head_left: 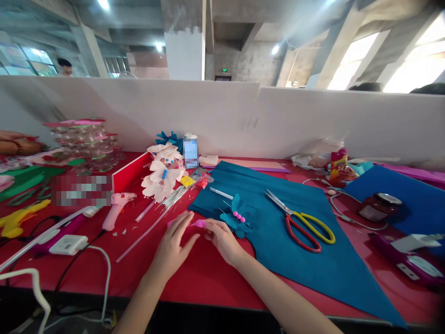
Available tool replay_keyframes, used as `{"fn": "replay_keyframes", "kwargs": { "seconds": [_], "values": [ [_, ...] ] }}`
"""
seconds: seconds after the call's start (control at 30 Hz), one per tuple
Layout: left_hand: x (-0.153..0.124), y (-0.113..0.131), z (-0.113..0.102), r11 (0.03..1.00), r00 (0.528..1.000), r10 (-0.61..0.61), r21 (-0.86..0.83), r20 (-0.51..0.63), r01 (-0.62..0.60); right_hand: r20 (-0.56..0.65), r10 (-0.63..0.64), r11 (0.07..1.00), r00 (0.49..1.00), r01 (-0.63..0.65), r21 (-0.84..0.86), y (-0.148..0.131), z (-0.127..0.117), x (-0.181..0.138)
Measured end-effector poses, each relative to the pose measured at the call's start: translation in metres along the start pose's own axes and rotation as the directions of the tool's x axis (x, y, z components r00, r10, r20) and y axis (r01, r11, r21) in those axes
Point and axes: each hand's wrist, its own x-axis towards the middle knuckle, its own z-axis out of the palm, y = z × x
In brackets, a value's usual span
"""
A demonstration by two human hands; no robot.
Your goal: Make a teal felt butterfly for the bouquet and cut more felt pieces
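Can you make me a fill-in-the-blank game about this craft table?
1. The small piece held between the left hand and the right hand is ____.
2. The scissors lying on the teal sheet have one red handle and one ____ handle.
3. The pink glue gun lies to the ____ of both hands.
Missing words: pink, yellow, left.

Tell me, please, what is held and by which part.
A small pink piece: the right hand pinches its right tip, the left hand its other side.
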Motion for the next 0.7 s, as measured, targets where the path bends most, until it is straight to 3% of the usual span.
{"fn": "replay_keyframes", "kwargs": {
  "seconds": [0.13, 0.27, 0.53, 0.7],
  "values": [
    [0.002, 0.007, 0.004, 0.987, 0.987, 0.150, -0.047, -0.049, -0.152, 0.174, 0.059, 0.997, 0.983, -0.068, 0.047, -0.003, 0.002, -0.002],
    [0.003, 0.005, 0.003, 0.983, 0.977, 0.176, -0.038, -0.121, -0.182, 0.242, 0.169, 0.975, 0.956, -0.197, 0.099, -0.008, 0.005, -0.005],
    [0.003, 0.007, -0.002, 0.991, 0.991, 0.116, -0.052, -0.067, -0.120, 0.196, 0.211, 0.960, 0.958, -0.241, 0.142, -0.010, 0.000, -0.004],
    [-0.001, 0.004, -0.004, 0.975, 0.987, -0.099, -0.211, -0.124, 0.071, 0.181, 0.081, 0.996, 0.980, -0.088, 0.030, 0.004, -0.006, 0.001]
  ]
}}
